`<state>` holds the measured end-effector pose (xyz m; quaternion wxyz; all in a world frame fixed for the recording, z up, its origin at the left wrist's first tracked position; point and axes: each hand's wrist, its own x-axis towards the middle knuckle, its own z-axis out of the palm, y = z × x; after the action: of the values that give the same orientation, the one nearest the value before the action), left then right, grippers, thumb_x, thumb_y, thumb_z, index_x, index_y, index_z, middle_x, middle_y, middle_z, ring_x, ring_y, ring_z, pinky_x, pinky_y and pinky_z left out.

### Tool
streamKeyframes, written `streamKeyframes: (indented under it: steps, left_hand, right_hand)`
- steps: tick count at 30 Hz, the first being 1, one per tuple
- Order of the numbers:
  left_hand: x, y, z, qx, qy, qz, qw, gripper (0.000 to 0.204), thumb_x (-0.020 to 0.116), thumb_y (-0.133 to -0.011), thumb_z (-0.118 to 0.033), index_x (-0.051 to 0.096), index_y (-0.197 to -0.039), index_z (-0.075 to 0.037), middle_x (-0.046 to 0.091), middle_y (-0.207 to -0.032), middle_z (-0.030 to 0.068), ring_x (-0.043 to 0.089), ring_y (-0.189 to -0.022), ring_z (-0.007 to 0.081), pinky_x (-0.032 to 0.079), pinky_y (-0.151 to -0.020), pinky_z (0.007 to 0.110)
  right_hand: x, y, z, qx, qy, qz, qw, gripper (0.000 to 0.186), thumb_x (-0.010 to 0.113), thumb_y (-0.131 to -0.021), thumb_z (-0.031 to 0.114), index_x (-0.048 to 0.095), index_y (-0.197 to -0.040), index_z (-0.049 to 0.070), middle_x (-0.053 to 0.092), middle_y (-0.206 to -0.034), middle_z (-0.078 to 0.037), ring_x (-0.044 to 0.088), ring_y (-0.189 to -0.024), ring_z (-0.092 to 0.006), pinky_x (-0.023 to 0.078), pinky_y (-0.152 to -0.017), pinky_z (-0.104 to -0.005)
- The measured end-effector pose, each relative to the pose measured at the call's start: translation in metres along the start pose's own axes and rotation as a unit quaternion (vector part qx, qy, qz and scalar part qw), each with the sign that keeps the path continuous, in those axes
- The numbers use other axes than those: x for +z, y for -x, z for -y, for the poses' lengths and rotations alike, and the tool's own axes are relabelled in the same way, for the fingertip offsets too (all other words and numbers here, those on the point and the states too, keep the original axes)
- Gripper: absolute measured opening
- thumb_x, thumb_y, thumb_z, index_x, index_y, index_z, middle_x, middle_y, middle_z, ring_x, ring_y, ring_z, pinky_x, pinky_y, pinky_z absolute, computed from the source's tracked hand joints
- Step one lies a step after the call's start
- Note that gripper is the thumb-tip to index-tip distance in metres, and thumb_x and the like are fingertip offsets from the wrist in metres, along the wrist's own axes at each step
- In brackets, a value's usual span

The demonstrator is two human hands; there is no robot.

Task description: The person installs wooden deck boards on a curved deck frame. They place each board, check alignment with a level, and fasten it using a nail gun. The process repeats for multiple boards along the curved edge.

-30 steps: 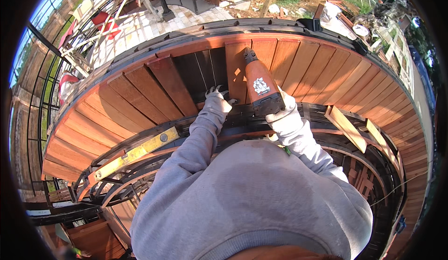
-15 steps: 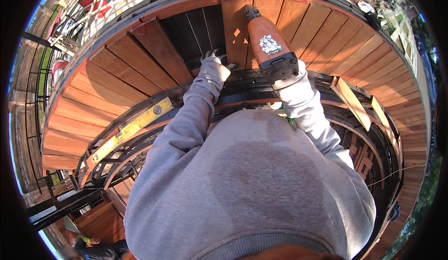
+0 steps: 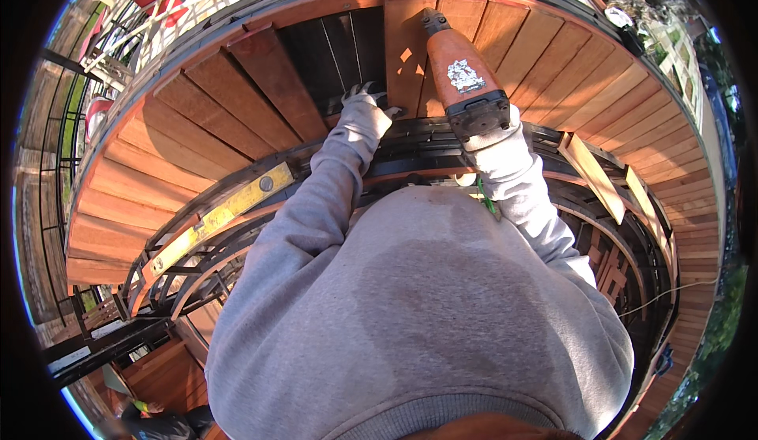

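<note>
An orange nail gun (image 3: 463, 69) with a black end cap is gripped in my right hand (image 3: 509, 128), whose fingers are mostly hidden beneath it. Its nose rests at or just over the far end of a reddish wooden board (image 3: 405, 53), beside the seam with the neighbouring board. My left hand (image 3: 365, 112), in a pale glove, lies with fingers spread at the near edge of the dark gap (image 3: 335, 53). The thumb reaches toward the near end of that board; whether it touches cannot be made out.
Wooden boards (image 3: 245, 92) fan out along a curved walkway on both sides. A yellow spirit level (image 3: 225, 211) lies along the inner curve at left. Loose wood pieces (image 3: 592, 173) lean at the right. Another person (image 3: 162, 424) is at the lower left.
The view has shifted slightly, so boards and nail gun appear a little farther right. My hands keep nearly the same places against the boards.
</note>
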<state>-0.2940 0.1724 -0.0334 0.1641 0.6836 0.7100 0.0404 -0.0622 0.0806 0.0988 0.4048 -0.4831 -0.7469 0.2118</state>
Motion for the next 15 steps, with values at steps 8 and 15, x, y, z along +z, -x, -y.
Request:
streamKeyframes:
  steps: [8, 15]
  left_hand:
    - [-0.001, -0.003, -0.001, -0.014, -0.042, 0.051, 0.998, 0.103, 0.063, -0.078, -0.076, 0.042, -0.15, -0.006, 0.039, -0.157, 0.0144, 0.029, -0.15, 0.0288, 0.022, -0.122, 0.04]
    - [0.0, -0.007, -0.001, -0.031, -0.061, 0.07, 0.995, 0.104, 0.063, -0.079, -0.076, 0.039, -0.152, -0.006, 0.037, -0.158, 0.0148, 0.029, -0.15, 0.0282, 0.021, -0.122, 0.039]
  right_hand:
    - [-0.003, -0.004, 0.009, -0.025, 0.073, 0.012, 0.997, 0.022, 0.062, -0.09, 0.018, 0.069, -0.109, 0.01, 0.073, -0.102, -0.003, 0.07, -0.095, -0.021, 0.056, -0.081, -0.034]
    - [-0.001, -0.002, 0.005, 0.011, 0.042, 0.01, 0.999, 0.026, 0.067, -0.089, 0.018, 0.067, -0.114, 0.01, 0.072, -0.105, -0.003, 0.07, -0.095, -0.0193, 0.056, -0.08, -0.0326]
